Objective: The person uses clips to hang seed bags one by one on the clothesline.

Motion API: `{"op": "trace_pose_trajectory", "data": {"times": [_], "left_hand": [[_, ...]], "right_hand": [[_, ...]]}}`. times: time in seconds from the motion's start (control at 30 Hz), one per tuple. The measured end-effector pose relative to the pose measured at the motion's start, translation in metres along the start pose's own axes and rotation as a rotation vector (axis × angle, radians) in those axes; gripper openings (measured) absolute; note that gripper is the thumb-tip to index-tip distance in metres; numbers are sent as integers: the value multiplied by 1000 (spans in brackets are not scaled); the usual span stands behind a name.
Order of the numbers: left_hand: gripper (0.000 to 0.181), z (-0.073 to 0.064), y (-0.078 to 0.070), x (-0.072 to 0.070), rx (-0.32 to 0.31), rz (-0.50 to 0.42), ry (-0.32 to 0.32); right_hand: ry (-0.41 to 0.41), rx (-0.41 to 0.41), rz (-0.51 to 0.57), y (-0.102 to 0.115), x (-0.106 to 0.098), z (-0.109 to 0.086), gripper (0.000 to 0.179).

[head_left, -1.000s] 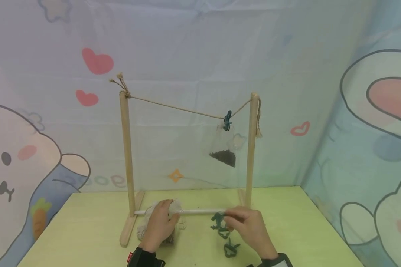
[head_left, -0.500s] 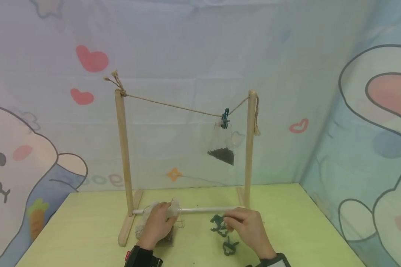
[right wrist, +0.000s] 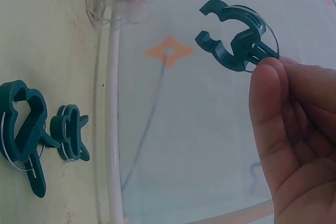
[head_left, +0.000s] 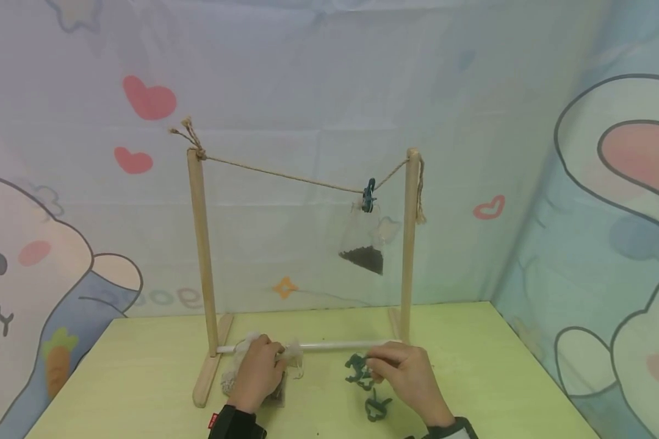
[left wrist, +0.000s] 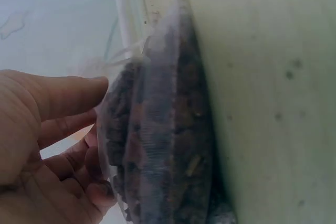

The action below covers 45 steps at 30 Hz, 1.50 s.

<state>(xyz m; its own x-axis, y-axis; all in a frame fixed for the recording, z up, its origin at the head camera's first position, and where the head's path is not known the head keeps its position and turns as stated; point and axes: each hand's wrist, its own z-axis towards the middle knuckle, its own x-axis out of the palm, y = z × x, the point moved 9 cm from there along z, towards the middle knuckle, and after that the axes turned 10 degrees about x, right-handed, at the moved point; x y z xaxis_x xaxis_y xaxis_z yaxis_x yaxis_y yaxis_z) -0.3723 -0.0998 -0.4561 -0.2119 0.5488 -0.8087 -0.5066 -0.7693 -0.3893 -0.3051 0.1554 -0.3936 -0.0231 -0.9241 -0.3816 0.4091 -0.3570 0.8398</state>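
My left hand [head_left: 258, 373] is at the small clear bags by the frame's left foot. In the left wrist view, its thumb and curled fingers grip the top of a clear plastic bag [left wrist: 168, 129] filled with dark brown bits. A second bag with pale bits [head_left: 228, 381] lies partly hidden under that hand. My right hand [head_left: 412, 378] pinches the handles of a green plastic plant clip [right wrist: 247, 40], whose curved jaws stand apart with nothing in them. Two more green clips lie on the table, a nearer one [right wrist: 38, 136] and another [right wrist: 59, 129] beside it.
A wooden frame with a left post [head_left: 202, 256] and right post [head_left: 409, 256] stands behind my hands. Its sagging rope [head_left: 285, 175] carries a green clip [head_left: 368, 196] with a clear bag of dark grains [head_left: 367, 259]. A white rod [head_left: 340, 346] joins the feet.
My left thumb and fingers have drawn closer together on the bag. My right hand keeps its clip in nearly the same place. The head view has shifted slightly.
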Motion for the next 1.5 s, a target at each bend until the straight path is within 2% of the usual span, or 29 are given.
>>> {"op": "trace_pose_trajectory", "data": {"times": [0.13, 0.23, 0.47, 0.63, 0.77, 0.87, 1.03, 1.13, 1.3, 1.5], "left_hand": [[10, -2, -5, -3, 70, 103, -61], [10, -2, -10, -7, 97, 102, -75], [4, -2, -30, -24, 87, -138, 9], [6, -7, -44, -35, 94, -268, 12], [7, -11, -57, -45, 114, -367, -55], [8, -11, -69, -56, 148, -410, -135], [9, 3, -93, -87, 261, -395, -317], [8, 12, -105, -106, 335, -357, -400], [7, 32, -122, -134, 387, -345, -461], [9, 60, -136, -157, 384, -349, -505]], "right_hand": [[-6, 2, -6, 2, 0, -1, 6], [-22, -11, -6, 6, -2, -2, 6], [-105, -82, 1, 22, -12, -5, 10], [-152, -157, 19, 36, -20, -7, 12], [-199, -269, -1, 54, -28, -8, 18], [-232, -371, -48, 72, -37, -6, 22], [-290, -485, -119, 102, -53, 5, 23], [-318, -521, -147, 119, -58, 14, 21], [-349, -587, -190, 152, -66, 32, 20], [-400, -685, -313, 191, -73, 55, 17]]}}
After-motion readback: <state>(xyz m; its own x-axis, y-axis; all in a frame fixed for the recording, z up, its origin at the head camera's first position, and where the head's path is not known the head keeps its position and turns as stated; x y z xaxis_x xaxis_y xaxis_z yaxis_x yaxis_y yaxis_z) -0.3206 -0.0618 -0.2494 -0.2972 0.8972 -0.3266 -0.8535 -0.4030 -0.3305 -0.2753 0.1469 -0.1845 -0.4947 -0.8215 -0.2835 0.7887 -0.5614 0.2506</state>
